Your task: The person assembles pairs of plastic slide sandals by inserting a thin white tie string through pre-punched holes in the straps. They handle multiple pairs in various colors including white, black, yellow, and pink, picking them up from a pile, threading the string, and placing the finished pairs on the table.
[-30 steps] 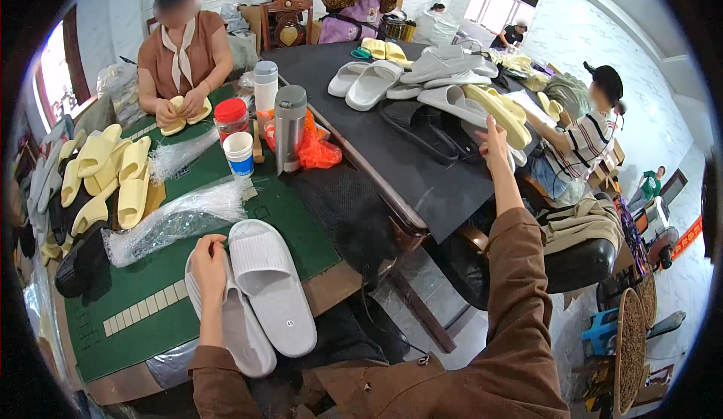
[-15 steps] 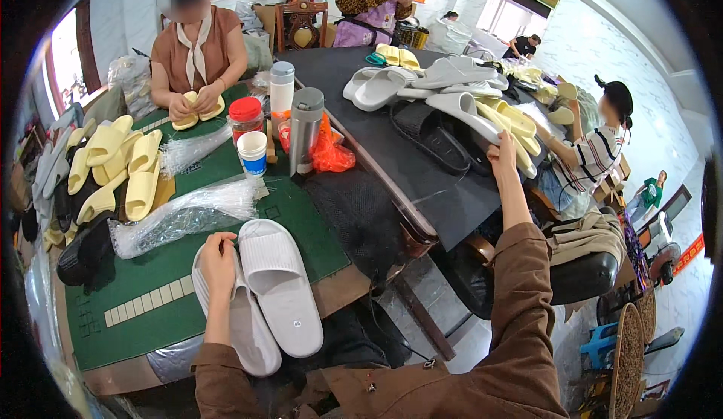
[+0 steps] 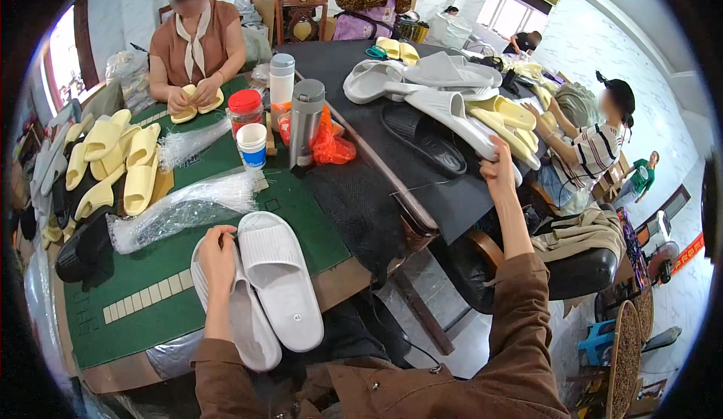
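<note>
Near me on the green mat lies a pair of light grey slippers (image 3: 285, 298), side by side, soles down. My left hand (image 3: 219, 259) is closed on the strap side of the left slipper, with part of its grip hidden. My right hand (image 3: 498, 176) reaches out to the dark table and pinches the end of another light grey slipper (image 3: 450, 117). That slipper lies on a pile with yellow slippers (image 3: 506, 121) and more grey ones (image 3: 452, 71). Beside it rests a black slipper (image 3: 423, 139).
Left on the green mat (image 3: 188, 321) are yellow slippers (image 3: 113, 151), bundled clear plastic bags (image 3: 188, 212), a paper cup (image 3: 251, 148), a red-lidded jar (image 3: 245, 108) and a steel flask (image 3: 306, 125). A black chair (image 3: 580, 276) stands right. Other people work around the tables.
My right hand has drawn back a little toward me, pulling the light grey slipper left and nearer across the pile. The left hand and the pair beneath it have hardly moved.
</note>
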Motion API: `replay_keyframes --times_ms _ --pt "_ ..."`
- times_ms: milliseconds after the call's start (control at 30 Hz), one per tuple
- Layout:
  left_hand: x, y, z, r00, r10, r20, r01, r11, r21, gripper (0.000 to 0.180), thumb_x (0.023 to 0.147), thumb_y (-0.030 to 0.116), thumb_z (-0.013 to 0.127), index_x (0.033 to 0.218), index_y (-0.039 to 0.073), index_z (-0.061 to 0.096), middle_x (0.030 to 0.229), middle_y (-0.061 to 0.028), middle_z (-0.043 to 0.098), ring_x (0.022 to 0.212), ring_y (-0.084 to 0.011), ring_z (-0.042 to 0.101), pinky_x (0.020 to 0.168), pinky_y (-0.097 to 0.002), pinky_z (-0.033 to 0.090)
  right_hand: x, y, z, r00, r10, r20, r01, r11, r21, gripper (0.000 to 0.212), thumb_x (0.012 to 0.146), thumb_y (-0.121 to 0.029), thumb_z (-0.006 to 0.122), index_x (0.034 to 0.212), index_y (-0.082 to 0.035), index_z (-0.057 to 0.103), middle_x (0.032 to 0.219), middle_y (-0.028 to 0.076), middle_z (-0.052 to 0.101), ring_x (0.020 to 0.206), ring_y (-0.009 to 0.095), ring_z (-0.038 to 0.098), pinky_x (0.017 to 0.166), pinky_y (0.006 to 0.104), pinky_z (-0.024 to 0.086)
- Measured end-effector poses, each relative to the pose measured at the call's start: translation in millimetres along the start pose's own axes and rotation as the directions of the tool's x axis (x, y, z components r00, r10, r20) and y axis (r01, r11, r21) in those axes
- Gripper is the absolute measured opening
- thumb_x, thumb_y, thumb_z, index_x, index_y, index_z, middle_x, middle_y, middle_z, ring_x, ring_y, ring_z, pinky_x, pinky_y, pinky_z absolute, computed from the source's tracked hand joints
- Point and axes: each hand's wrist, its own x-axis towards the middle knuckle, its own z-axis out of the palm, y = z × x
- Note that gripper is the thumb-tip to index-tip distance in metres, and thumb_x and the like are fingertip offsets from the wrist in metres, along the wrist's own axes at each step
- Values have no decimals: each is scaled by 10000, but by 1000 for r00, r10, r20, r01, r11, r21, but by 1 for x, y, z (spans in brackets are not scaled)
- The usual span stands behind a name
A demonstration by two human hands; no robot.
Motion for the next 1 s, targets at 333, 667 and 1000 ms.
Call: replay_keyframes --times_ms 333,667,1000 --pt "2 -4 1 1000 -7 5 7 1000 -2 151 880 49 518 914 9 660 829 -119 644 736 -216 597 662 -323 450 14 -33 8 999 -43 2 42 982 185 304 841 -144 529 1134 -62 525 790 131 521 456 65 300 389 185 263" --pt "1 -1 -1 1000 1 0 -1 1000 15 153 876 44 521 918 13 665 826 -118 639 735 -212 596 666 -327 454 24 -55 8 971 -172 168 123 955 269 193 883 -153 475 1044 -51 504 826 207 536 411 77 291 366 186 275" --pt "2 -3 0 999 40 1 -40 999 16 151 873 34 519 926 10 659 836 -125 638 740 -218 600 670 -329 458 26 -78 19 936 -266 231 173 918 357 191 874 -121 479 1054 -58 490 811 200 556 421 83 314 373 187 276"
